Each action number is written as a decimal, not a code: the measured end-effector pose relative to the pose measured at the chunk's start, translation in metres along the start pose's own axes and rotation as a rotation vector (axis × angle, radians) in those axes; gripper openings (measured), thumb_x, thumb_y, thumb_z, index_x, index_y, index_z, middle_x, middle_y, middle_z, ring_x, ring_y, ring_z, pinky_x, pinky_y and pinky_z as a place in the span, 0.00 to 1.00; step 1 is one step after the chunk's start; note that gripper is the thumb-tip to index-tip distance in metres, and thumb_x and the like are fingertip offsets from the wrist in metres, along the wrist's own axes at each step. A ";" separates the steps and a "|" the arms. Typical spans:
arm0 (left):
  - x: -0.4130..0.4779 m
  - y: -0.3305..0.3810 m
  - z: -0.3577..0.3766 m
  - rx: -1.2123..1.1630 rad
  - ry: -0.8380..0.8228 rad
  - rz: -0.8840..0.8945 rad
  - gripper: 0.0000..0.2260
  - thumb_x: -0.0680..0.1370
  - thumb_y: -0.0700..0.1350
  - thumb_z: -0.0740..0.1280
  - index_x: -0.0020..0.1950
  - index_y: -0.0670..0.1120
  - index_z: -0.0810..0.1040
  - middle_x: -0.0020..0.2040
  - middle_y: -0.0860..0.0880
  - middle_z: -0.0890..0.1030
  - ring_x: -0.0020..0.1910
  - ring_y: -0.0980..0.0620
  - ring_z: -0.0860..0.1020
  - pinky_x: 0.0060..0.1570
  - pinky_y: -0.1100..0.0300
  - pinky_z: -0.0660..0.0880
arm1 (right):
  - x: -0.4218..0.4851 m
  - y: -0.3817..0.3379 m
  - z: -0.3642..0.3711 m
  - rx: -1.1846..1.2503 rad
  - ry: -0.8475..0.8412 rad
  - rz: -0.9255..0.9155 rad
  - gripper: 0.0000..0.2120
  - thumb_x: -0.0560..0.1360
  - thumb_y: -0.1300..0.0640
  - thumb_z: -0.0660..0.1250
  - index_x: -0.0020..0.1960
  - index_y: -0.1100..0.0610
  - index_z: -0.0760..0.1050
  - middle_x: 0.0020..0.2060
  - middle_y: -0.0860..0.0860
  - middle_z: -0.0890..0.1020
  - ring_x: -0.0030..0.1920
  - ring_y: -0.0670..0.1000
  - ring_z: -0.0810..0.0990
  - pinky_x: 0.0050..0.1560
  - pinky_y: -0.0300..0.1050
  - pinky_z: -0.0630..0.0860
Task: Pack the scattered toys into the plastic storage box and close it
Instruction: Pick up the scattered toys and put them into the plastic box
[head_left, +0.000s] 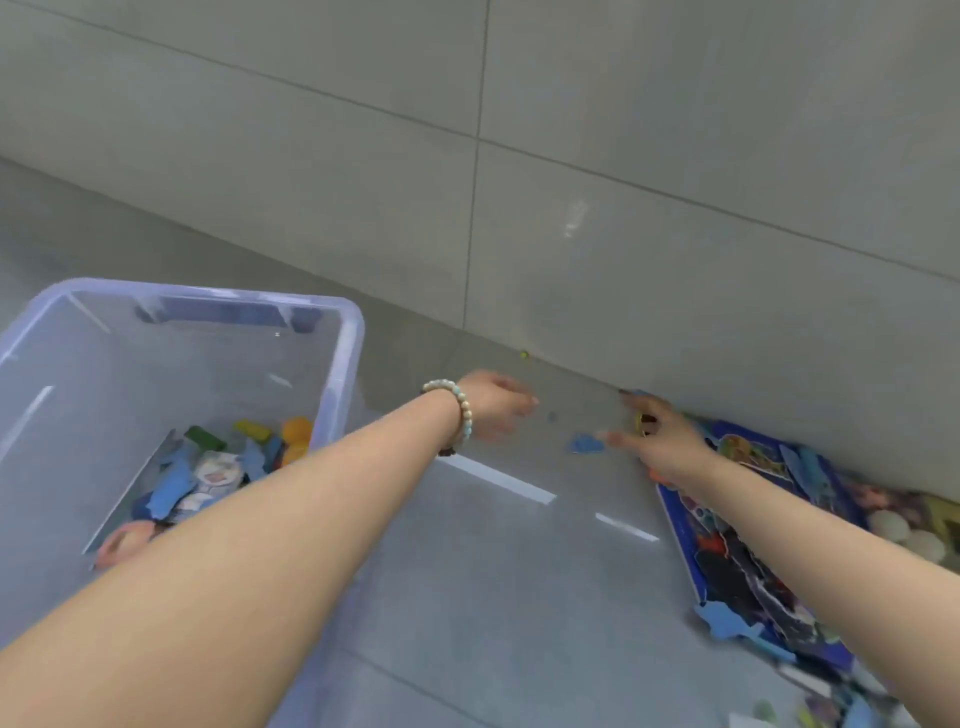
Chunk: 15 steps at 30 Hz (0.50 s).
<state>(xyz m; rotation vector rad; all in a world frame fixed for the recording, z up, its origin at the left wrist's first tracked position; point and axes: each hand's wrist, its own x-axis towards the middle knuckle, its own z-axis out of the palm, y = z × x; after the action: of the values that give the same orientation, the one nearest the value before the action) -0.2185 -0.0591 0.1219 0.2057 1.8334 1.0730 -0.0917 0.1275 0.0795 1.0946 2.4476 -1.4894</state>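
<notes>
**Box part filled, floor not yet cleared**

The plastic storage box (353, 322) is standing open on the floor (519, 597) to my left, with a small heap of toys (208, 473) lying in its near corner; most of it is showing bare. I am seeing no lid.

A blue piece (586, 445) is lying loose near the wall (675, 234), between my hands. My right hand (665, 441) is curling round a small yellow piece (642, 423), one finger stretching toward the blue one. My left hand (496, 402) is hovering just beside it; it is too blurred for me to tell its fingers.

By my right arm, a blue puzzle board (675, 525) and more toys are waiting. I am judging the packing well short of half done, the closing not begun.
</notes>
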 end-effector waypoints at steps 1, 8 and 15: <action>0.015 -0.013 0.009 -0.005 0.006 -0.050 0.17 0.78 0.44 0.65 0.66 0.45 0.71 0.54 0.47 0.76 0.49 0.50 0.76 0.44 0.60 0.73 | 0.009 0.015 0.005 -0.016 -0.004 0.022 0.28 0.69 0.56 0.74 0.66 0.56 0.69 0.62 0.51 0.73 0.56 0.50 0.72 0.55 0.42 0.72; 0.091 -0.080 0.047 -0.273 0.165 -0.147 0.17 0.74 0.43 0.70 0.62 0.46 0.72 0.52 0.45 0.78 0.48 0.49 0.77 0.42 0.61 0.73 | 0.072 0.081 0.040 -0.197 0.019 0.076 0.27 0.71 0.52 0.72 0.66 0.57 0.69 0.64 0.53 0.72 0.61 0.53 0.73 0.54 0.39 0.67; 0.126 -0.087 0.079 -0.618 0.218 -0.188 0.06 0.77 0.46 0.67 0.44 0.44 0.74 0.39 0.46 0.75 0.34 0.52 0.72 0.37 0.61 0.70 | 0.083 0.097 0.059 -0.221 0.116 0.018 0.13 0.67 0.55 0.73 0.48 0.55 0.73 0.47 0.47 0.70 0.47 0.50 0.75 0.50 0.42 0.74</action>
<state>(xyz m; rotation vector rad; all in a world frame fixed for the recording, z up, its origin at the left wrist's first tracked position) -0.1948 0.0036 -0.0365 -0.4548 1.5772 1.5080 -0.1121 0.1513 -0.0575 1.1834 2.5934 -1.1452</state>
